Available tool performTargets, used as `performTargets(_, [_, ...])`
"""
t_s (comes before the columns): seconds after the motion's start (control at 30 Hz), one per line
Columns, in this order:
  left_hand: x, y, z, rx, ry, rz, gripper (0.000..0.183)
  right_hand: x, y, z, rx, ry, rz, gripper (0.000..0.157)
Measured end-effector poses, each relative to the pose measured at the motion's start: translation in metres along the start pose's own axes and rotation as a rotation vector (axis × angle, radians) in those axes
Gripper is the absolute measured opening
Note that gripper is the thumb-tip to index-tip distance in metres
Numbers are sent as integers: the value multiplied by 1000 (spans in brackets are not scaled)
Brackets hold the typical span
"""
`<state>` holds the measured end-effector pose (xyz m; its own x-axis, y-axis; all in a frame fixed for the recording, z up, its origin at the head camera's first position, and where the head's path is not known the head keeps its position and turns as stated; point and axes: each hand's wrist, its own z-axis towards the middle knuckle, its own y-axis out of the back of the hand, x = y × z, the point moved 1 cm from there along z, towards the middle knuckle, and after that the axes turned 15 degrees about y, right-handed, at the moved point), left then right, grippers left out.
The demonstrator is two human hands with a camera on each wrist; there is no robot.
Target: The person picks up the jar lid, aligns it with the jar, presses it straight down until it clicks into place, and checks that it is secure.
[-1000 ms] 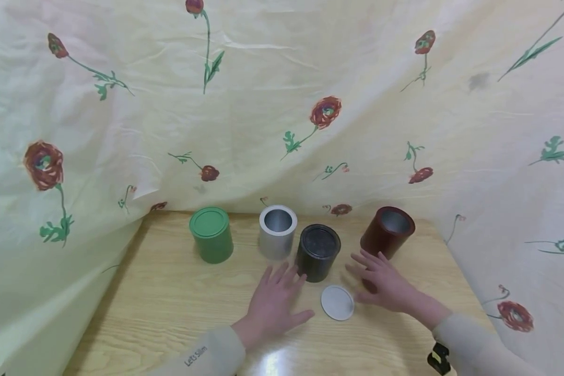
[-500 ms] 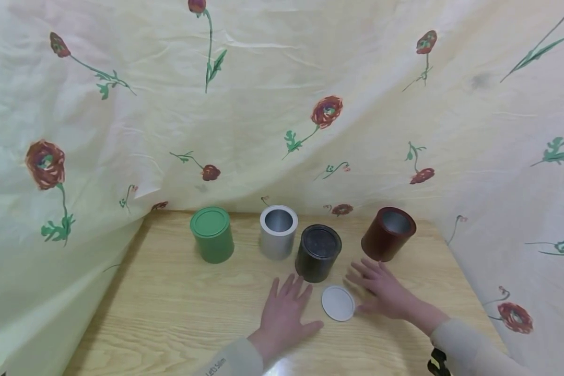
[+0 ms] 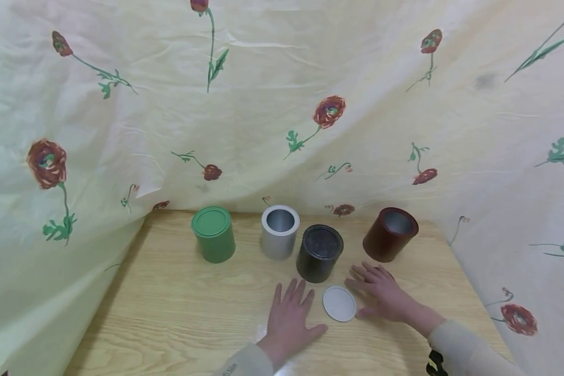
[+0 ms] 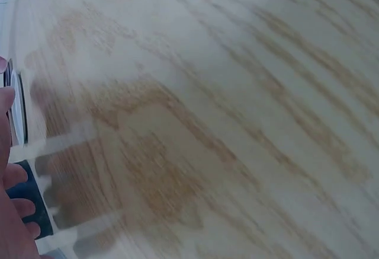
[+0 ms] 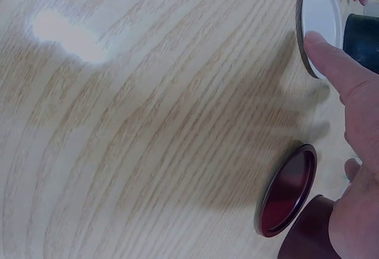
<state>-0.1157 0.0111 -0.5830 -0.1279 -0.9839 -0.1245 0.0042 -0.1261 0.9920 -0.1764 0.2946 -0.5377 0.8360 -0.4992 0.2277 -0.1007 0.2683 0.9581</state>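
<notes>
My left hand (image 3: pixel 289 326) is spread flat with straight fingers, holding nothing, just in front of the black canister (image 3: pixel 318 256), whose lid is on. My right hand (image 3: pixel 380 296) hovers with spread fingers over a dark red lid (image 5: pixel 288 192), mostly hidden under it in the head view. Between the hands lies a white lid (image 3: pixel 339 304); my right thumb overlaps its edge in the right wrist view. Behind stand an open white canister (image 3: pixel 278 243) and an open dark red canister (image 3: pixel 386 240). The left wrist view catches only fingers (image 4: pixel 18 208) at its left edge.
A green canister (image 3: pixel 214 243) with its lid on stands at the back left. The wooden table (image 3: pixel 169 303) ends at a flowered cloth (image 3: pixel 244 130) that hangs behind and along the sides. A black wrist strap (image 3: pixel 436 364) shows on the right sleeve.
My left hand has drawn back from the canisters and shifted right. My right hand has come slightly nearer me, off the dark red canister's front. The canisters and white lid stay put.
</notes>
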Motion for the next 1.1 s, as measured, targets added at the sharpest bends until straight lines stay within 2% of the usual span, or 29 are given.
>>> performTargets(0.17, [-2,-7,1,-7,14,-19,86,1,-1,0,13,-17,21,72])
performTargets(0.43, [-7,-13,-1,-17,20,-51,83,-2,-9,-1,10,19,-6,70])
performTargets(0.77, [-12,-13,1,-47,15,-3,82,3,-9,2,49,-23,44,68])
performTargets(1.1, [-16,-21,1,-81,17,10,80,1,-17,-1,-13,27,5,67])
